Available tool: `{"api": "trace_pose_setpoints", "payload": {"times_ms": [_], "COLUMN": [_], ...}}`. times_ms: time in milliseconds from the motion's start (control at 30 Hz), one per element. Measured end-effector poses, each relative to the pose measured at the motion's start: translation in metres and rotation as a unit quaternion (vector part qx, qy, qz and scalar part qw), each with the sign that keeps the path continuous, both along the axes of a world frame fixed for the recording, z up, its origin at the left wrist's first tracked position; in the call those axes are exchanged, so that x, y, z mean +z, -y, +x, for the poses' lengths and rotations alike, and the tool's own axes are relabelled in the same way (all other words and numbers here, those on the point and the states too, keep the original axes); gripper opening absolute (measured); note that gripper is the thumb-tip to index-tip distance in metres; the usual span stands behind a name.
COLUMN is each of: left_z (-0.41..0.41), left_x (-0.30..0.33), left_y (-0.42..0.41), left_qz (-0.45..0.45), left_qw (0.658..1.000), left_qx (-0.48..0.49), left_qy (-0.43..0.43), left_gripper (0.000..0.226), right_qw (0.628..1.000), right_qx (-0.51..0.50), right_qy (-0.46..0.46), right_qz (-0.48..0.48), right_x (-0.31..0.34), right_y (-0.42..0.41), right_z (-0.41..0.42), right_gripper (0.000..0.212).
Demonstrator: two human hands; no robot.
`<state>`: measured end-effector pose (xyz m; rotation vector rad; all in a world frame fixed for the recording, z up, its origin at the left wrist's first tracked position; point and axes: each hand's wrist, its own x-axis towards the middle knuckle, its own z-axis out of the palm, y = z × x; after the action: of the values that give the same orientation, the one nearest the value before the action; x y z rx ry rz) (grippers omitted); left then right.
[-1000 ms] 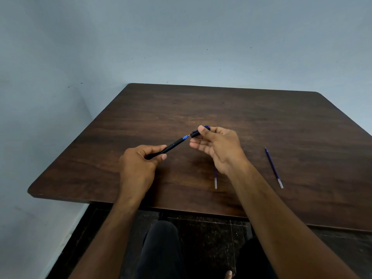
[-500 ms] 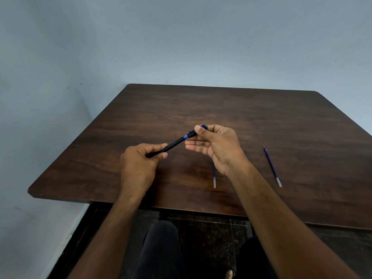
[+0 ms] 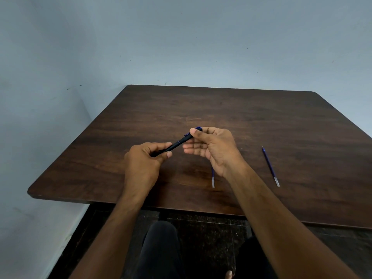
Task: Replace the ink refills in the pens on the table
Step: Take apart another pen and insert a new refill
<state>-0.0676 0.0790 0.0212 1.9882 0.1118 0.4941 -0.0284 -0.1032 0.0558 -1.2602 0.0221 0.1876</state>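
The pen (image 3: pixel 177 144) is held in the air above the bench (image 3: pixel 261 121), slanting up from the left hand (image 3: pixel 143 164) to the right hand (image 3: pixel 213 147). The left grip is clamped round the lower barrel; the right thumb and forefinger are pinched on the upper end, with the other fingers left loose.

A second ago a bright blue band was exposed between the two halves. That band is now hidden and the hands have been brought closer, so the upper part has been pushed or screwed down onto the barrel. From this it is judged that this pen is being closed up with its refill inside.

Two refills are lying on the bench: one (image 3: pixel 213 178) just under the right wrist, partly hidden, and another (image 3: pixel 270 167) well apart to the right.
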Motion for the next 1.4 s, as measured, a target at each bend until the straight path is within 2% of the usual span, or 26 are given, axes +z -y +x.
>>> {"api": "trace_pose_setpoints", "payload": {"times_ms": [167, 400, 1400], "left_z": [-0.001, 0.000, -0.001], "left_x": [0.002, 0.005, -0.002], "left_y": [0.002, 0.009, 0.020], "left_qz": [0.010, 0.004, 0.011], "left_qw": [1.000, 0.999, 1.000], "left_qx": [-0.005, -0.014, 0.020], "left_qy": [-0.004, -0.034, -0.002], "left_gripper": [0.027, 0.024, 0.024], "right_qw": [1.000, 1.000, 1.000], "right_qx": [-0.002, -0.002, -0.011], "right_qy": [0.002, 0.014, 0.011], "right_qz": [-0.004, -0.013, -0.027], "right_x": [-0.001, 0.004, -0.007], "right_y": [-0.002, 0.002, -0.004], "right_z": [0.000, 0.003, 0.004], "right_gripper": [0.020, 0.016, 0.017]}}
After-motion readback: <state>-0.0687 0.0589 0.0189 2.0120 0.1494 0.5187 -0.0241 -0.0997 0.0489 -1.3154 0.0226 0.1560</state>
